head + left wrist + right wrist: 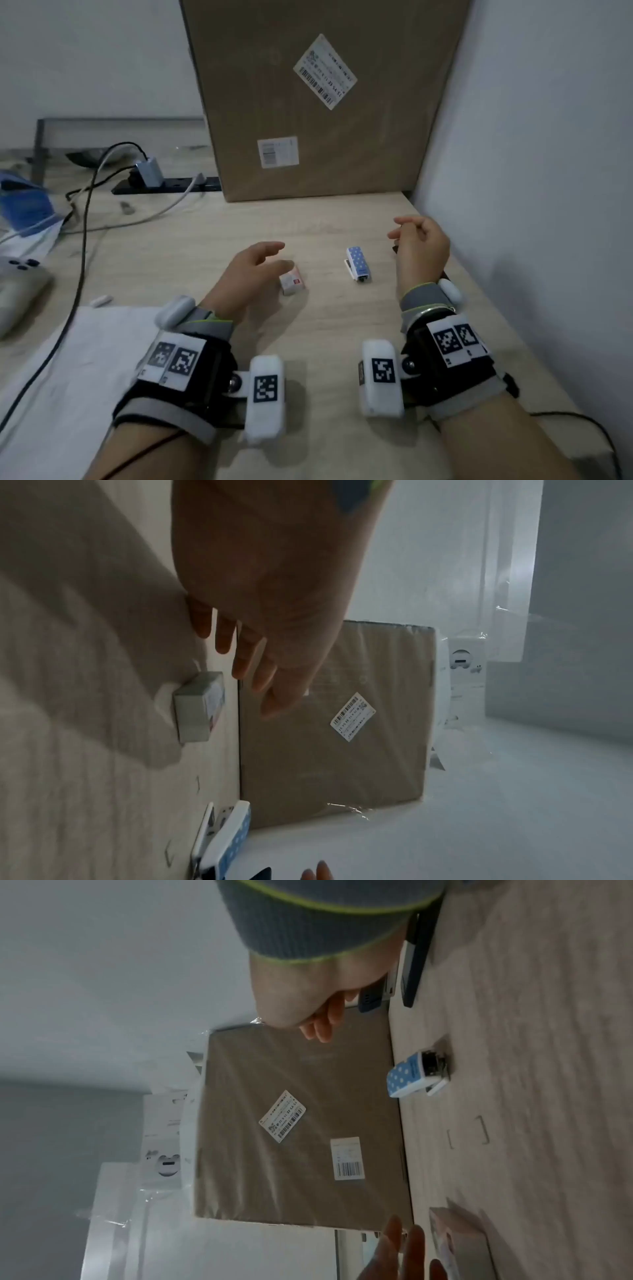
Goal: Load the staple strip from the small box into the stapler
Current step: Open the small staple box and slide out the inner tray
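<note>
The small white staple box (293, 281) with a red label lies on the wooden desk (342, 325). My left hand (284, 255) hovers just over its left end with fingers relaxed and spread; in the left wrist view the fingers (246, 656) stand apart from the box (198, 707). The blue stapler with white dots (358, 263) lies closed to the right of the box, and shows as the stapler (416, 1073) in the right wrist view. My right hand (399, 228) floats further right above the desk, loosely curled and holding nothing.
A large cardboard box (325, 102) stands against the back; a wall (531, 171) closes the right side. A dark blue stapler (418, 961) lies under my right wrist. Cables and a power strip (164, 185), a white sheet (85, 342) and a controller (17, 284) sit at left.
</note>
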Demonstrator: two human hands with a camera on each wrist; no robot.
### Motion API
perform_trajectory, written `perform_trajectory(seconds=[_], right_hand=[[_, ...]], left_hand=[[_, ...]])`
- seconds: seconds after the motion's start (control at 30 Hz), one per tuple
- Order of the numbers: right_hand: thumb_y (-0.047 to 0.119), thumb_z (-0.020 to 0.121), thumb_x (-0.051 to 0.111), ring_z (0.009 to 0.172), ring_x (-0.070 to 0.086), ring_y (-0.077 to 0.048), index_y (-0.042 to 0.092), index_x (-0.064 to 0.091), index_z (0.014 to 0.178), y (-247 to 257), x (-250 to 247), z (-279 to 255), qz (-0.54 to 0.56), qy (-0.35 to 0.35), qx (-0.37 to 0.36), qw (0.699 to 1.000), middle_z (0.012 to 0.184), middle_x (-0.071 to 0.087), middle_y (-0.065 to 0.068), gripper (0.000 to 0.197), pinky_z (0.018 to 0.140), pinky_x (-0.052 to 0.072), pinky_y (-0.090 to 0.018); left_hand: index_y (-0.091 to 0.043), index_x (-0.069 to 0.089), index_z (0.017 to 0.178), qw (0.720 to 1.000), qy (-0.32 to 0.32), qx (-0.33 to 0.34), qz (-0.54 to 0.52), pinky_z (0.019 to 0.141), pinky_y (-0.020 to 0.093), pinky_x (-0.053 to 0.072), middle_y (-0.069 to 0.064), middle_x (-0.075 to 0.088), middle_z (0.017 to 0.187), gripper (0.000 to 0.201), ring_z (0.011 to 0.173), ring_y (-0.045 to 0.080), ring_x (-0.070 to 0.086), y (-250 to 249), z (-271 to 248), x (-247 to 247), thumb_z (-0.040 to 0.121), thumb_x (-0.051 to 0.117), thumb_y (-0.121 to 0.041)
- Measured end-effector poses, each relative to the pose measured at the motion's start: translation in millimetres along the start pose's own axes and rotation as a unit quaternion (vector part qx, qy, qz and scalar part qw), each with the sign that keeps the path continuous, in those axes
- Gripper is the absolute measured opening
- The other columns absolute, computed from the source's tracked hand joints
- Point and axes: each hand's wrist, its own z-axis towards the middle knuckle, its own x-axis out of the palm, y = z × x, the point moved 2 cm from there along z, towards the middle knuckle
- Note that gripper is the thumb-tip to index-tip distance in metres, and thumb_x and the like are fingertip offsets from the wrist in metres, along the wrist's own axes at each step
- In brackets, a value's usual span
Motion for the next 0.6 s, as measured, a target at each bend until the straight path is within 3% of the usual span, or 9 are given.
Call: perform_trajectory(seconds=[0.13,0.23,0.37,0.5,0.6], right_hand=[[0.008,0.071,0.043,0.057,0.055,-0.012,0.026,0.062,0.065,-6,1,4,0.006,0.015,-0.007,1.0,0.058,0.065,0.002,0.026,0.065,0.05,-0.036],[0.004,0.075,0.043,0.055,0.052,-0.01,0.018,0.064,0.073,-12,0,4,-0.008,0.042,-0.002,0.999,0.059,0.063,0.002,0.026,0.059,0.046,-0.027],[0.001,0.078,0.042,0.055,0.052,-0.007,0.01,0.066,0.081,-18,0,1,-0.01,0.084,0.021,0.996,0.062,0.061,-0.001,0.025,0.046,0.043,-0.009],[0.001,0.079,0.043,0.052,0.049,-0.007,0.015,0.065,0.075,-20,4,-6,-0.01,0.154,0.041,0.987,0.063,0.062,-0.001,0.026,0.045,0.04,-0.017],[-0.001,0.081,0.044,0.051,0.048,-0.01,0.013,0.066,0.076,-19,5,-13,0.006,0.203,0.06,0.977,0.062,0.061,-0.002,0.026,0.04,0.038,-0.014]], left_hand=[[-0.018,0.048,0.132,0.998,0.052,-0.028,0.027,0.061,0.018,0.054,-0.004,0.059,0.106,0.054,0.085,0.005,0.058,3,-2,1,0.082,0.068,-0.019],[-0.018,0.039,0.139,0.99,0.074,-0.017,0.12,0.073,0.02,0.05,-0.003,0.052,0.119,0.073,0.09,0.004,0.056,4,-5,2,0.076,0.075,-0.02],[-0.016,0.04,0.14,0.967,0.047,0.021,0.249,0.097,0.025,0.038,0.005,0.05,0.137,0.078,0.118,0.018,0.051,4,-3,2,0.073,0.077,-0.025],[-0.014,0.052,0.129,0.963,0.011,0.046,0.264,0.094,0.025,0.039,0.007,0.056,0.13,0.064,0.116,0.02,0.054,4,-4,3,0.072,0.078,-0.028],[-0.016,0.056,0.121,0.98,-0.004,0.036,0.194,0.093,0.034,0.049,0.005,0.062,0.118,0.063,0.105,0.019,0.06,4,-8,7,0.066,0.082,-0.029]])
